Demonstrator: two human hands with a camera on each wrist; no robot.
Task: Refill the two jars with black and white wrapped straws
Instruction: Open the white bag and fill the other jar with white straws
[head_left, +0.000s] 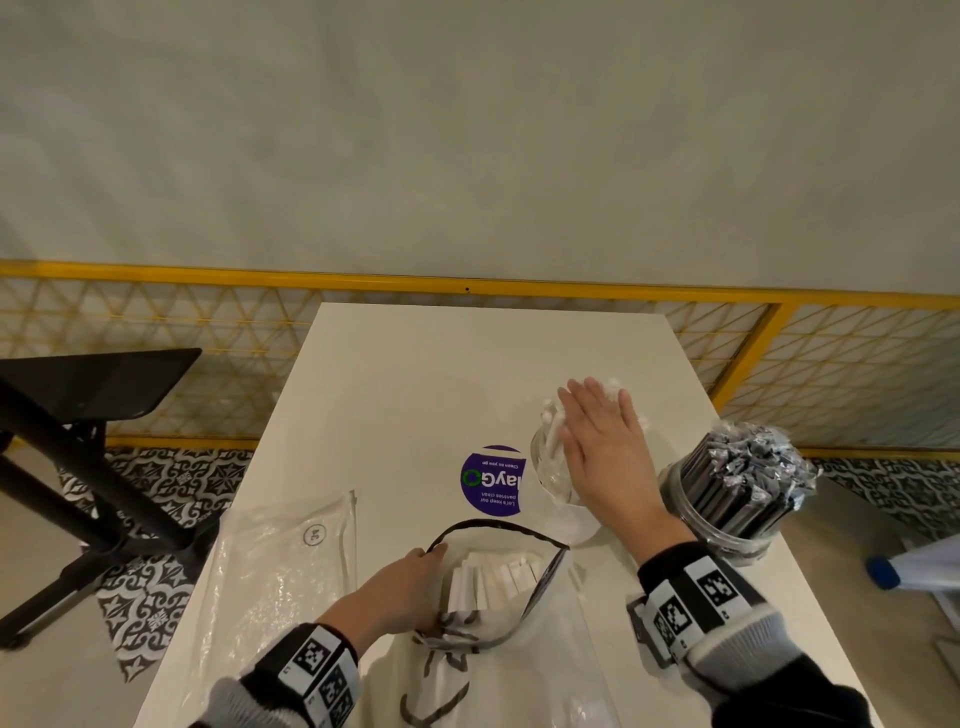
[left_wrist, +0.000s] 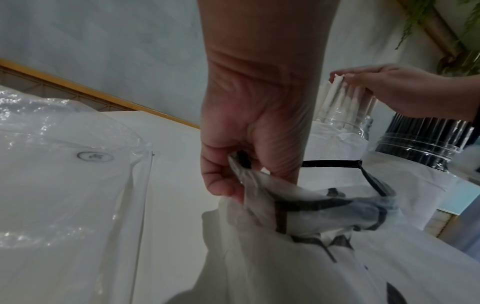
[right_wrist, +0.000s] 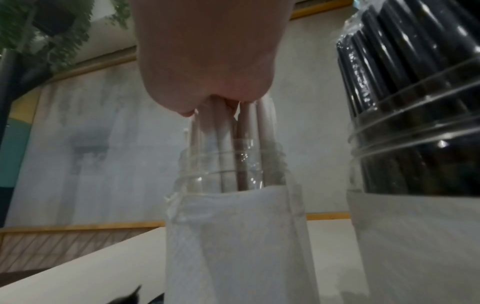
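Worktop (head_left: 415, 374) bare beyond my hands, right edge crowded by jars.
My right hand (head_left: 605, 441), flat, presses white straws (left_wrist: 345, 96); left hand (head_left: 402, 587) pinches the bag (head_left: 498, 587) rim.

White table (head_left: 415, 374) with two straw jars (head_left: 558, 483) (head_left: 737, 519), two plastic bags (head_left: 280, 571) (head_left: 498, 649), purple sticker (head_left: 491, 480).

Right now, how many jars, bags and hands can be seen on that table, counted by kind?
Jars: 2, the jar of white straws and the jar of black straws.
Plastic bags: 2, the open bag of white straws and the flat clear bag.
Hands: 2, the left hand and the right hand.
Total: 6.
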